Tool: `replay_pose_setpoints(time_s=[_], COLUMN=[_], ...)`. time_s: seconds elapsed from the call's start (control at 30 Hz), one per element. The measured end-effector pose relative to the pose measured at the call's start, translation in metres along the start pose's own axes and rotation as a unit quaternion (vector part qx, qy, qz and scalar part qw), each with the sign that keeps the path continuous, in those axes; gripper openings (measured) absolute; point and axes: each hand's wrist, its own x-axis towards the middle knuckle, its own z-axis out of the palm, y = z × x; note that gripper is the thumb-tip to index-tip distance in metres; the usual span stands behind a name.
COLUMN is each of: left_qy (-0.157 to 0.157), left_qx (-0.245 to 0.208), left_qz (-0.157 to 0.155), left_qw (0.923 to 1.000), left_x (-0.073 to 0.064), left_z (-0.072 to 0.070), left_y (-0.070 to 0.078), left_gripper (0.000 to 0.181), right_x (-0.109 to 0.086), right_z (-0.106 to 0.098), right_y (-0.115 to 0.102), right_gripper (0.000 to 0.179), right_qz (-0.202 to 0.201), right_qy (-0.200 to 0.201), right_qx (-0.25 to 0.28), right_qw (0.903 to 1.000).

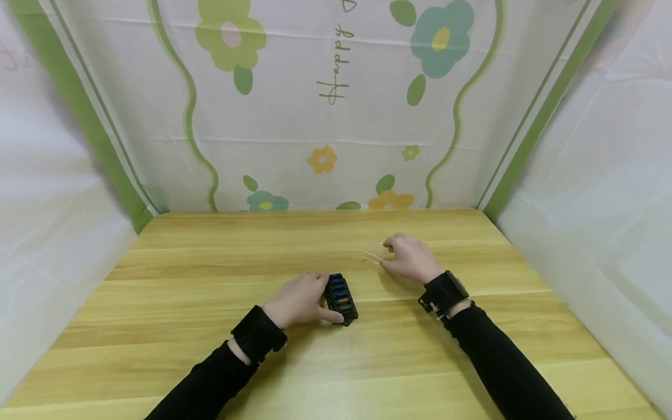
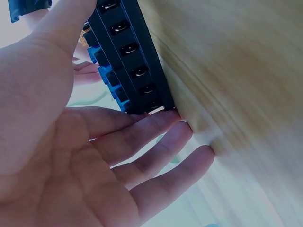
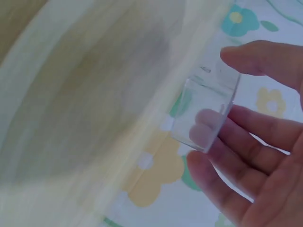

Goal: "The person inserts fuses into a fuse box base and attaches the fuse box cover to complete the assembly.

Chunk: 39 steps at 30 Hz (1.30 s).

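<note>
A black fuse box with a row of blue, orange and green blade fuses stands on the table in the head view. My left hand grips it, thumb at the near end and fingertips at the far end. In the left wrist view, the fuse box shows a side wall with several slots, and the fingertips reach down to the wood. Farther right, my right hand holds a clear plastic cover between thumb and fingers. Only thin pale edges of that cover show in the head view.
The wooden table ends at a white flowered curtain at the back. White cloth sides rise at left and right. Each wrist wears a black strap with a camera.
</note>
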Motion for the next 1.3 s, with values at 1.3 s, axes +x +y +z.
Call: replay_pose_setpoints(time_s=[1.3], left_qy=[0.240], left_qx=[0.036], left_qz=[0.078], left_qw=[0.9670], left_x=[0.005], left_z=[-0.015], left_y=[0.002], left_gripper=[0.114], right_x=[-0.014], right_z=[-0.016], right_y=[-0.088], right_gripper=[0.038], right_qz=[-0.032], right_qy=[0.114], right_qx=[0.082], right_qw=[0.9896])
